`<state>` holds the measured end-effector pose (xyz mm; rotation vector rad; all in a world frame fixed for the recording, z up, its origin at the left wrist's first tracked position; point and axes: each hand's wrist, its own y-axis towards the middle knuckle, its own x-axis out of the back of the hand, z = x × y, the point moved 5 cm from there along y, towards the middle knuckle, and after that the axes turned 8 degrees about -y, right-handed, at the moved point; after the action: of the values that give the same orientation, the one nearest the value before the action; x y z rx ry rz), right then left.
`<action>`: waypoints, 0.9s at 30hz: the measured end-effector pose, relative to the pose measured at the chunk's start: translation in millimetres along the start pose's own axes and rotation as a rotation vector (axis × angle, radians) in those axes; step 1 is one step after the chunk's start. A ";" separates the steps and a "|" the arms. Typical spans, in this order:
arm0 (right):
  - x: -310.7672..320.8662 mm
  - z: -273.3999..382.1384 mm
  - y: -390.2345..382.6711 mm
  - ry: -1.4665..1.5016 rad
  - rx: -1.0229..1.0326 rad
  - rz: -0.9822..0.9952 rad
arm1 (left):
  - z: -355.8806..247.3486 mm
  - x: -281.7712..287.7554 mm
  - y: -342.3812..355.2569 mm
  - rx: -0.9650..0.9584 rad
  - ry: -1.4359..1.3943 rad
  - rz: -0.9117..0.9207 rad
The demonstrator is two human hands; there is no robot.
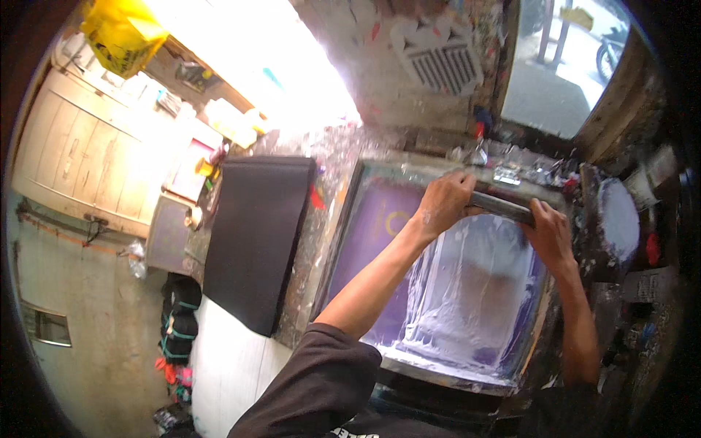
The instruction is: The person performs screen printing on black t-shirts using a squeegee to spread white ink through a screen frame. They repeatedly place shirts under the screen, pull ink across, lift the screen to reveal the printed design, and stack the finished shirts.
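Head view: your left hand [447, 198] is curled around one end of a dark bar [502, 207] and your right hand [548, 226] around the other, so your grip holds the bar firmly at both ends, with a bare stretch showing between your fists. The bar lies over the far part of a flat frame [339, 241], just short of its far edge. Its long axis runs from side to side, roughly in line with that edge, and slants a little, so the right end sits slightly nearer to you than the left. What matters most here is that nearly all of the purple sheet [361, 248] inside the frame lies on your side of the grip, and the streaky white paste [453, 277] reaches from just below the bar down toward the near edge. Your right hand is the nearer to the frame's right side; your left forearm [380, 281] crosses the sheet's left part. Well to the left of the grip lies a black cloth [255, 241], and to the right, beyond the frame, is a round pale thing [619, 219]. You cannot tell from this angle whether the bar's lower edge touches the sheet
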<state>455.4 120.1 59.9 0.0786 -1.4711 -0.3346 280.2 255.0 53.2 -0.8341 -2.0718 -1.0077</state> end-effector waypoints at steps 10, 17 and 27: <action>32.8 60.6 -147.3 0.085 0.045 0.197 | -89.9 23.0 -138.1 0.029 -0.029 0.071; 59.5 117.4 -236.6 0.086 0.067 0.139 | -147.8 42.9 -228.9 -0.006 -0.042 0.085; 71.1 157.9 -261.4 -0.112 -0.021 -0.006 | -113.0 75.6 -346.6 0.328 0.171 0.071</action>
<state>259.3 -123.8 78.4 0.0481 -1.5778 -0.3636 2.9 7.9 27.7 -0.6248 -1.9750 -0.6522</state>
